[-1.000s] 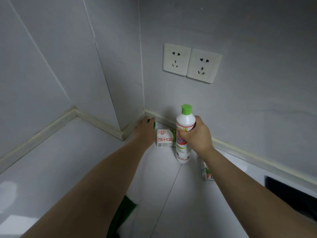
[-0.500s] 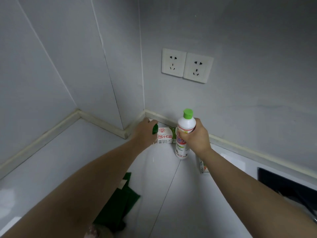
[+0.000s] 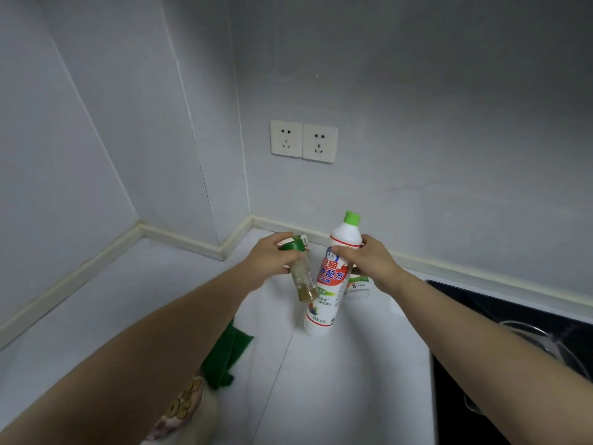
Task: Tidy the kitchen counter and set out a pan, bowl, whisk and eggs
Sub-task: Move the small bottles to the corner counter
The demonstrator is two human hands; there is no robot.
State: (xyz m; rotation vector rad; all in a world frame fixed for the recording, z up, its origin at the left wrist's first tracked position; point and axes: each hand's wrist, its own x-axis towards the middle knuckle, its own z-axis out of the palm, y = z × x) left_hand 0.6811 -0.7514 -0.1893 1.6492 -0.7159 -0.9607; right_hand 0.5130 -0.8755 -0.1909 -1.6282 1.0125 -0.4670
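While both hands are loaded over the back corner, open counter [image 3: 128, 300] is seen at 9 o'clock of them, bounded by the wall upstand [image 3: 80, 276]. A green cloth [image 3: 226, 351] is seen at 7 o'clock. The left hand [image 3: 272, 256] is wrapped round the lid end of a spice jar [image 3: 303, 281], long axis lid at 11 o'clock, base at 5. Just beside it, maybe touching, a detergent bottle [image 3: 327, 293] is gripped at the shoulder by the right hand [image 3: 373, 263], cap at 1 o'clock, base at 7; both are judged lifted clear. A carton [image 3: 359, 281] is seen at 3 o'clock of the bottle. Room at 4 o'clock is cut by the hob [image 3: 500, 319] edge. Pan, bowl, whisk, eggs are not seen set out on the counter
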